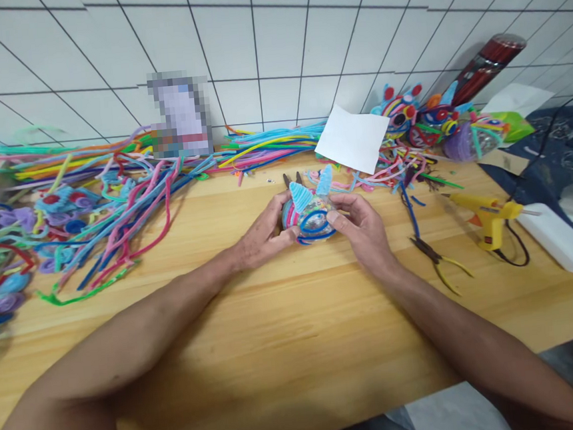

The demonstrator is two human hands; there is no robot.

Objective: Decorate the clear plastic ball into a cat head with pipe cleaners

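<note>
Both my hands are grasping eared ball (310,206) over middle of wooden table (258,351): left hand (267,233) is cupping its left side, right hand (364,227) is gripping its right, thumb beside blue ring. 2 light-blue ears are pointing up. Behind, red craft piece (417,136) is showing white marks, too small to read. Pixelated panel (180,114) is standing unreadable. Pliers (429,251) and glue gun (492,214) are lying to right.

Left hand (268,232) and right hand (362,226) hold a blue-eared figure (311,218) at a wooden table (277,336)
</note>
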